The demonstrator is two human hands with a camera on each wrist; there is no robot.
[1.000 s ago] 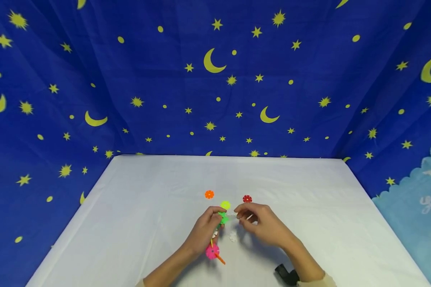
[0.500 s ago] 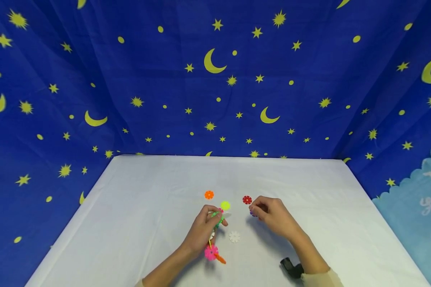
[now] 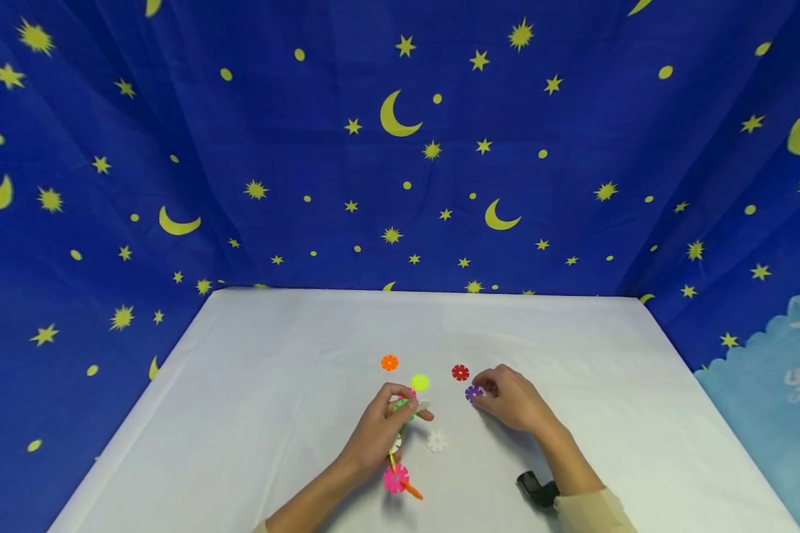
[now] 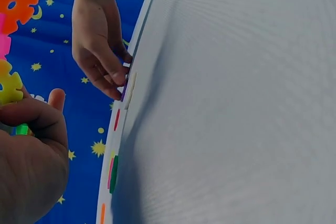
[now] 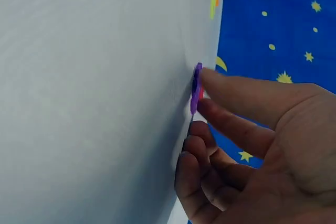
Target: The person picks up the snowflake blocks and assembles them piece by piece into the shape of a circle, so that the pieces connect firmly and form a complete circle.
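My left hand (image 3: 376,429) holds a chain of linked plastic snowflake discs: green near the fingertips, white lower, then a yellow one edge-on, a pink disc (image 3: 395,479) and an orange disc (image 3: 411,490) hanging below. In the left wrist view, the chain's yellow disc (image 4: 9,83) and orange disc (image 4: 20,3) rise above that hand. My right hand (image 3: 513,400) pinches the edge of a purple snowflake disc (image 3: 473,393), low over the table. Edge-on in the right wrist view, the purple disc (image 5: 196,88) meets the thumb and index fingertips. Left fingers hide part of the chain.
On the white-covered table (image 3: 273,355) lie loose discs: orange (image 3: 390,363), yellow-green (image 3: 420,382), red (image 3: 461,372) and white (image 3: 436,442). A black object (image 3: 536,489) lies by the right forearm. A blue star-patterned curtain (image 3: 347,163) stands behind.
My right hand has moved right, away from the left hand, to the purple disc, which shows more now. The left hand keeps the chain, nearly in place.
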